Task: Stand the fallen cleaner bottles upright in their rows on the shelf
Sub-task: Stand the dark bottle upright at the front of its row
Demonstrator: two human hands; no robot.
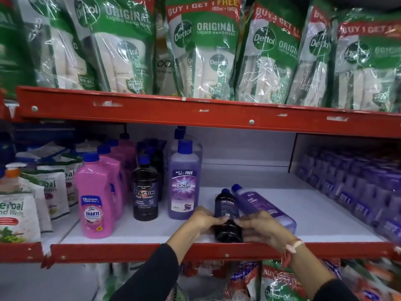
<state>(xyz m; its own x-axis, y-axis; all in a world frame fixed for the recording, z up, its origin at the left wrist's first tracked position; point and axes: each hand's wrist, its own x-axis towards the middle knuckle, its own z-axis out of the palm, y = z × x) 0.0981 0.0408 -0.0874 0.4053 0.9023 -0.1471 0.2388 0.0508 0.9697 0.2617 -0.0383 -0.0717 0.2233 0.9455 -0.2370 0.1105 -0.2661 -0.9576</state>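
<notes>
A black cleaner bottle (226,209) lies on its back on the white shelf (141,231), blue cap pointing away from me. My left hand (204,219) and my right hand (260,227) grip its lower body from either side near the shelf's front edge. A purple cleaner bottle (260,205) lies fallen right beside it, slanting to the right, partly under my right hand. To the left stand upright rows: a black Bactin bottle (145,192), a purple Bactin bottle (184,185) and pink Shakti bottles (95,198).
A red shelf beam (195,114) runs overhead, with green Dettol handwash pouches (204,51) above it. Purple packs (358,187) fill the shelf's right side. Herbal handwash pouches (19,209) sit at the left. The red front lip (130,250) borders the shelf.
</notes>
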